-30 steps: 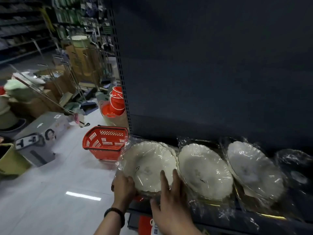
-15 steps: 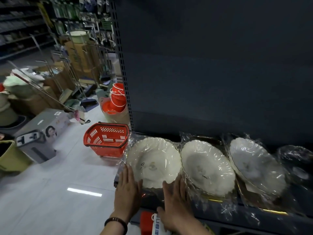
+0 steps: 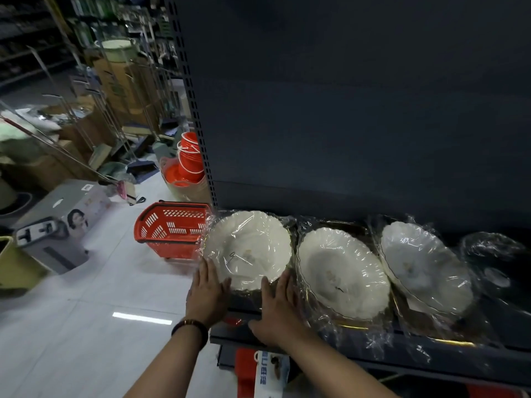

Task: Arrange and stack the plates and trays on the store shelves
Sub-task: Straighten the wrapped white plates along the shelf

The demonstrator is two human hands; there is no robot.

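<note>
Both hands, left hand and right hand, press flat, fingers straight, against the wrapped plate stack; probably heavy, fragile, slippery film, so support beneath.

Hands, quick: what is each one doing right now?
Left hand: open, straight fingers touching the leftmost wrapped plate at its near-left edge.
Right hand: open, straight fingers touching that plate's near-right edge.

A: How many plates are on the shelf?

B: Three white scalloped plates, each in clear wrap: left plate, middle plate, right plate.

A: Anything else to count?

B: Two hands, left hand and right hand; one red shopping basket on the floor; one stack of orange buckets, number unclear.
</note>
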